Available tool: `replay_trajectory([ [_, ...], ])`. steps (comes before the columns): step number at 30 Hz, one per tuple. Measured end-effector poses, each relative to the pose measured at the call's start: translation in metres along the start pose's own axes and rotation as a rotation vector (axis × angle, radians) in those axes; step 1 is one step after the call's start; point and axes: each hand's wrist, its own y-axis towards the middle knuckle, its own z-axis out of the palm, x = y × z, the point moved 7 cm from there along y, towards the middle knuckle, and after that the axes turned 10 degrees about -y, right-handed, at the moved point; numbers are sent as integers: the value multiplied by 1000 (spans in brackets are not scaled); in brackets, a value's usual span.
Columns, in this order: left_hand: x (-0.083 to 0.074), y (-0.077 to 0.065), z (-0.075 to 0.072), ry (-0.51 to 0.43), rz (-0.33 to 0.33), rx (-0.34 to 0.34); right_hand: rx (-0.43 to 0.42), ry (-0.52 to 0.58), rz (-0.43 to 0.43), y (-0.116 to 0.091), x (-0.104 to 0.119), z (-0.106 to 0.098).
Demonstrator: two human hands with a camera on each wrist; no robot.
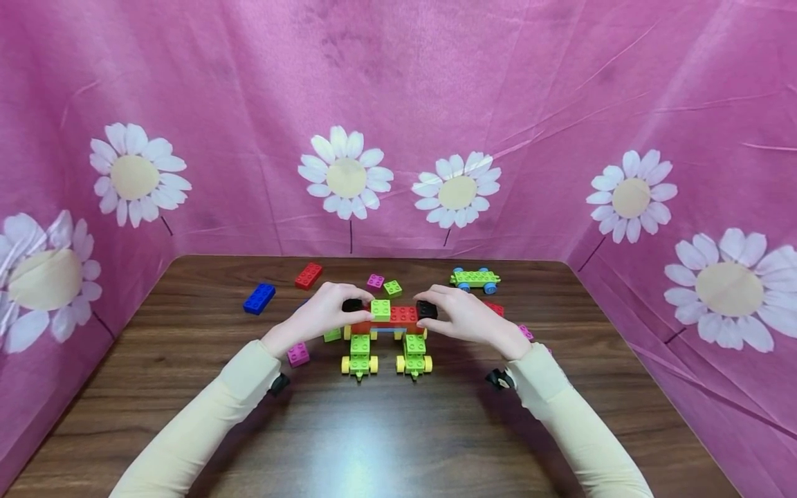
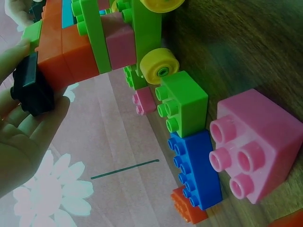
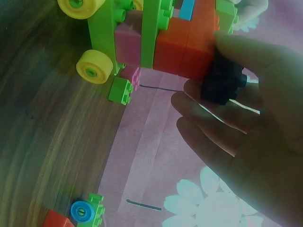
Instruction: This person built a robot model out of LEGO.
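A toy brick build stands mid-table, with red bricks [image 1: 405,316] across its top above green wheeled bases [image 1: 360,365] with yellow wheels. My left hand [image 1: 330,306] holds a black brick [image 2: 34,85] at the build's left end, thumb at its upper edge and fingers beneath. A light green brick [image 1: 380,310] sits on the red row beside that thumb. At the opposite end, my right hand [image 1: 463,315] holds a second black brick [image 3: 222,78] between thumb and fingers, against the red bricks. Pink bricks [image 2: 120,40] sit lower in the build, between green plates.
Behind the left hand lie a blue brick [image 1: 259,299] and a red brick [image 1: 308,275]. A pink brick [image 1: 298,354] is near the left wrist. Small pink [image 1: 376,281] and green [image 1: 393,288] bricks lie behind the build. A green car base [image 1: 475,279] with blue wheels stands back right.
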Motion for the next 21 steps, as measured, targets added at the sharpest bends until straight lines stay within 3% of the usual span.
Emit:
replay_trajectory([
  [9, 0, -1, -1, -7, -11, -4, 25, 104, -2, -3, -12, -3],
  [15, 0, -1, 0, 2, -11, 1, -8, 222, 14, 2, -30, -4],
  [21, -1, -1, 0, -7, -11, 4, -18, 179, 65, 14, -58, 8],
])
